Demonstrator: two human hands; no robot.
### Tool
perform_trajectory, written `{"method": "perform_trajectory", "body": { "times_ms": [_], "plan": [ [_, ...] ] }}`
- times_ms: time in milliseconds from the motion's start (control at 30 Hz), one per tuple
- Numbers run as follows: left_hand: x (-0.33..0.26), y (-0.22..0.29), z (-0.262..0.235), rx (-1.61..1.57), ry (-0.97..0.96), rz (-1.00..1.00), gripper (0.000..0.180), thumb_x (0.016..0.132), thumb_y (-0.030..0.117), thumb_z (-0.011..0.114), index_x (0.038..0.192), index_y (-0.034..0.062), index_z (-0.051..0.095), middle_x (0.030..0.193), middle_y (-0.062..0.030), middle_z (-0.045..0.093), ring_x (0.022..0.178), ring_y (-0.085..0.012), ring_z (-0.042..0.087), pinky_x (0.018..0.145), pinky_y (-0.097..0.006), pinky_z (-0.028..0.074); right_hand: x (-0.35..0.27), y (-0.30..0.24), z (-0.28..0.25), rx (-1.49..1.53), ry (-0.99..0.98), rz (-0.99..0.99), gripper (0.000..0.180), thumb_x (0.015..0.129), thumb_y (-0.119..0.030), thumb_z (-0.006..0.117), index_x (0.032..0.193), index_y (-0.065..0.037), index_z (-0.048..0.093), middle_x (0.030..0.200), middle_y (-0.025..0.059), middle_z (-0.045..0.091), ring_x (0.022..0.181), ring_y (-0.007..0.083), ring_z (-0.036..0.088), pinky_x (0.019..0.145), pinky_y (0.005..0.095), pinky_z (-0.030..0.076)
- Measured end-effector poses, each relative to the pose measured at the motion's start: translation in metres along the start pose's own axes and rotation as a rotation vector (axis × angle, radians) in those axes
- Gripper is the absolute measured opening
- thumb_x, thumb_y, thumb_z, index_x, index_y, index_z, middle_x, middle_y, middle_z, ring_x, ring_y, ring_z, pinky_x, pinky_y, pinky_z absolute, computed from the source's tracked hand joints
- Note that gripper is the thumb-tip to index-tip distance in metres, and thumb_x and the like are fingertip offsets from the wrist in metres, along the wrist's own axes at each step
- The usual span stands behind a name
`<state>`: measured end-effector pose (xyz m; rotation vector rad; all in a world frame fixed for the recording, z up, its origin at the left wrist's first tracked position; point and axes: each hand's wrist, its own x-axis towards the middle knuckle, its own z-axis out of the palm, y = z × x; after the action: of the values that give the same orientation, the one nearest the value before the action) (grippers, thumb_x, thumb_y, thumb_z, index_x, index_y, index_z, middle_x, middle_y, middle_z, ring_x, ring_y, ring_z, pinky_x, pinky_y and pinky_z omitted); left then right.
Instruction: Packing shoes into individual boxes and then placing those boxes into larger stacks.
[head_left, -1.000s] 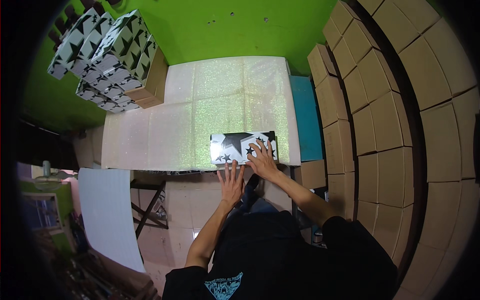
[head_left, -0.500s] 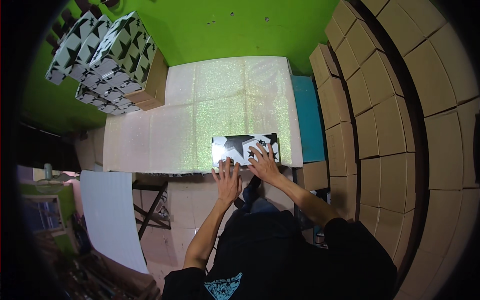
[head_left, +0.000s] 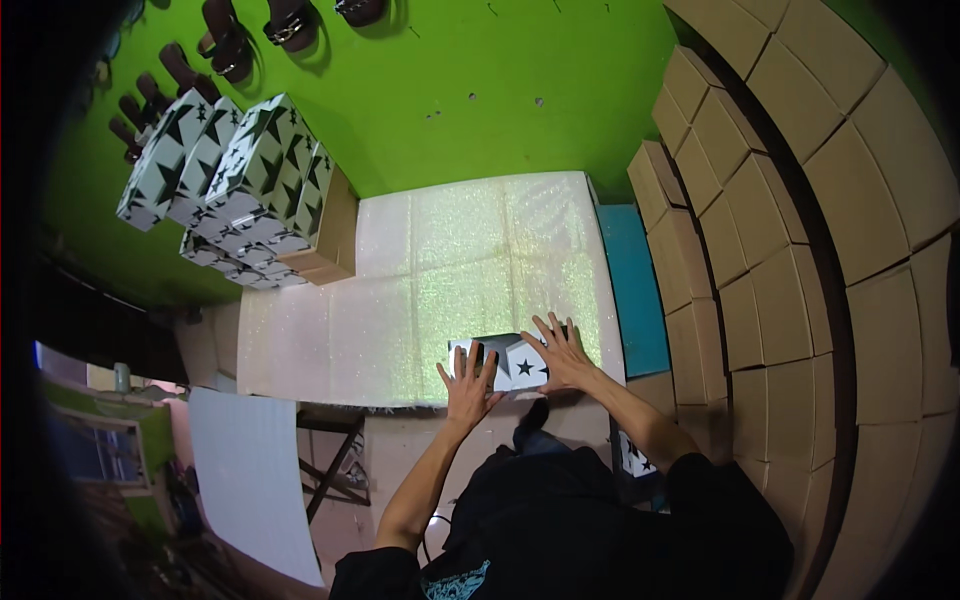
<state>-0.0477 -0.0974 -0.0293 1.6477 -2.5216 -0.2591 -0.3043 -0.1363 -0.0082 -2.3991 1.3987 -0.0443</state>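
Note:
A small white box with black stars (head_left: 520,366) lies near the front edge of a table covered in glittery white foam sheet (head_left: 450,270). My left hand (head_left: 468,375) rests flat on the box's left part, fingers spread. My right hand (head_left: 560,352) presses on its right part, fingers also spread. Both hands cover much of the box, so only its middle and upper left show.
A stack of similar star-printed boxes (head_left: 225,180) sits on a brown carton (head_left: 325,240) at the back left. Brown cartons (head_left: 780,250) are piled high along the right. A teal surface (head_left: 632,290) borders the table's right side. A white sheet (head_left: 250,480) hangs lower left.
The box looks more folded and compact than before. Both hands have stayed on it, shifting slightly toward the table's front edge.

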Motion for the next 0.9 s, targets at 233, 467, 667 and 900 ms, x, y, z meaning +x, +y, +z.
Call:
{"method": "perform_trajectory", "body": {
  "times_ms": [233,467,667,900],
  "plan": [
    [0.017,-0.014,-0.007,-0.056,-0.073,-0.040,0.111,0.064,0.053,0.086,0.155,0.0220,0.030,0.165,-0.0137,0.013,0.149,-0.0470,0.010,0.103,-0.081,0.023,0.004,0.002,0.002,-0.001,-0.009,0.012,0.125,0.053,-0.048,0.089,0.156,-0.014,0.026,0.160,0.0233,0.016,0.144,0.0498,0.020,0.113,0.0724,0.016],
    [0.040,-0.043,-0.015,-0.013,-0.117,0.067,0.131,0.052,0.062,0.087,0.158,0.0180,0.025,0.163,-0.0168,0.017,0.149,-0.0459,0.013,0.110,-0.077,0.007,0.005,-0.010,0.005,0.020,0.010,0.074,0.126,0.053,-0.044,0.092,0.155,-0.011,0.027,0.159,0.0266,0.018,0.146,0.0503,0.016,0.115,0.0714,0.010],
    [0.066,-0.051,-0.028,0.069,-0.297,0.263,0.131,0.051,0.061,0.087,0.155,0.0082,0.026,0.157,-0.0217,0.029,0.147,-0.0462,0.020,0.112,-0.075,0.010,0.017,-0.047,0.009,-0.061,0.054,0.235,0.123,0.051,-0.051,0.089,0.149,0.000,0.035,0.156,0.0261,0.027,0.145,0.0488,0.022,0.114,0.0707,0.015],
    [0.064,-0.086,-0.035,0.038,-0.294,0.419,0.131,0.054,0.054,0.089,0.156,0.0056,0.023,0.157,-0.0234,0.028,0.147,-0.0454,0.021,0.112,-0.074,0.011,0.048,-0.082,0.012,-0.213,-0.054,0.383,0.119,0.050,-0.047,0.090,0.145,0.002,0.039,0.152,0.0236,0.034,0.143,0.0475,0.027,0.113,0.0704,0.019]
  ]
}}
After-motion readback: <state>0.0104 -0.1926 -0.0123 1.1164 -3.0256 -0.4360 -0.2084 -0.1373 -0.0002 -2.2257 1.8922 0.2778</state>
